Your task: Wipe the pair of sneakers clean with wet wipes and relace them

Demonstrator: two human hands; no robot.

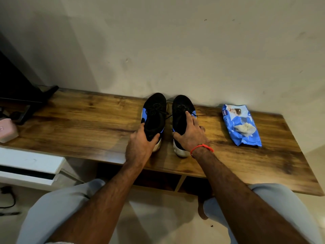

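At the far left edge of the wooden table (73, 124) sits a pink box (7, 130), with the dark foot of a screen stand (37, 101) behind it and a white unit (29, 164) lower down beside the table.

Near the middle of the table, close to the wall (175, 50), the two sneakers stand side by side with toes toward the wall and heels toward the person. The left sneaker (154, 117) is black with blue side patches and a white sole, its black laces tied in a loose bow. The left hand (140, 143) grips its heel, thumb on the outer side and fingers curled round the inner side.

Just beside it, with a narrow gap, stands the right sneaker (181, 118), of the same colours. The right hand (190, 136) lies over its opening and heel, fingers spread, the forefinger reaching forward along the top and the thumb on the inner side. An orange thread band (202, 148) circles that wrist.

Well apart to the right, a blue pack of wet wipes (241, 125) lies flat on the table, a crumpled white wipe showing at its opening.
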